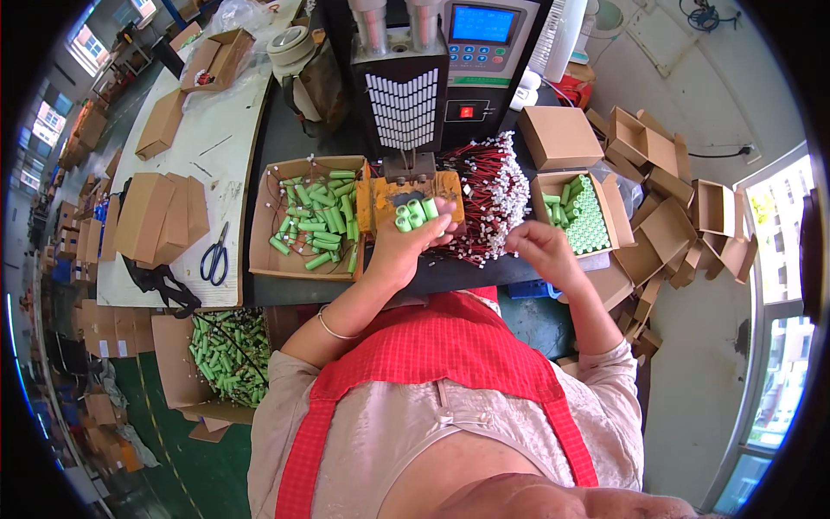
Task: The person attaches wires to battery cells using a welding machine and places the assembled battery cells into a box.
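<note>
My left hand (405,249) is closed round several green cylindrical battery cells (417,213), their pale ends turned up. It holds them at the front of a worn orange block (450,185), below the electrode tips of a black spot-welding machine (402,108). My right hand (548,251) is pinched at the right edge of a heap of red wire leads with white connectors (494,195). Whatever lies between its fingertips is too small to make out. Left of the block, a cardboard box (259,244) contains loose green cells with wires attached. A second box (616,227), right of the leads, holds cells packed in rows.
Scissors (215,258) and folded cardboard boxes (157,216) lie on the white table at left. Below stands a large carton (175,368) of green cells. Empty small boxes (657,233) pile up at right. A metal jar (290,48) stands beside the machine.
</note>
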The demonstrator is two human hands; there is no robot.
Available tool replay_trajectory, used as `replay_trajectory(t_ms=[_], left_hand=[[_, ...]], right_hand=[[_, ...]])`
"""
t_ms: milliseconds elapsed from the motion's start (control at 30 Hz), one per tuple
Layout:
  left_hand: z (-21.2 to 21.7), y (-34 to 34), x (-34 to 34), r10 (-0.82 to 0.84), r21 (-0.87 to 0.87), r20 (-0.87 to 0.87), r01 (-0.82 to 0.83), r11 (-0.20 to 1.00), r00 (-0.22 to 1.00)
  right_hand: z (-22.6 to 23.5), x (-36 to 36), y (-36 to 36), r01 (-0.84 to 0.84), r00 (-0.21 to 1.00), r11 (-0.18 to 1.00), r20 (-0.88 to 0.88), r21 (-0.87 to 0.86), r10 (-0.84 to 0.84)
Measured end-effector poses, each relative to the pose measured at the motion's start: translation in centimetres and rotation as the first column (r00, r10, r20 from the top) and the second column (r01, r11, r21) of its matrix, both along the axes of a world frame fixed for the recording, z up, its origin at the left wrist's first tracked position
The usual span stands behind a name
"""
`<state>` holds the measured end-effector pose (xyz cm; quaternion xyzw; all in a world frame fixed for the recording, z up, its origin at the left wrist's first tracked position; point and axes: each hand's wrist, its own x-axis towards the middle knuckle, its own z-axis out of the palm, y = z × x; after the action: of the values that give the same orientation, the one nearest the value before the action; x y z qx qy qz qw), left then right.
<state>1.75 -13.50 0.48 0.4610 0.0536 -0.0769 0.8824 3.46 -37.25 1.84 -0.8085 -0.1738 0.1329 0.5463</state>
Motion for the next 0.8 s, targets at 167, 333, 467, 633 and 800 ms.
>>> replay_trajectory(t_ms=[167, 333, 467, 633, 800], left_hand=[[-0.4, 0.7, -0.5, -0.005, 0.035, -0.002, 0.005, 0.999, 1.0], [-0.9, 0.7, -1.3, -0.017, 0.054, 0.027, 0.015, 0.998, 0.999], [-0.2, 2.1, -0.6, 0.012, 0.103, 0.093, -0.022, 0.994, 0.996], [-0.2, 4.5, 1.8, -0.057, 0.721, 0.496, -0.374, 0.583, 0.866], [-1.0, 4.6, 3.0, -0.103, 0.774, 0.586, -0.517, 0.366, 0.804]], right_hand=[[-1.8, -1.9, 2.9, -0.208, 0.958, 0.973, -0.183, 0.094, 0.223], [-2.5, -2.0, 7.0, -0.002, 0.954, 0.916, -0.275, 0.401, 0.123], [-2.0, -0.1, 8.1, 0.012, 0.994, 0.968, -0.108, 0.25, 0.016], [0.2, 2.2, 9.2, 0.037, 0.991, 0.983, -0.135, 0.178, -0.013], [0.1, 4.2, 10.0, -0.017, 0.99, 0.995, -0.139, 0.102, 0.032]])
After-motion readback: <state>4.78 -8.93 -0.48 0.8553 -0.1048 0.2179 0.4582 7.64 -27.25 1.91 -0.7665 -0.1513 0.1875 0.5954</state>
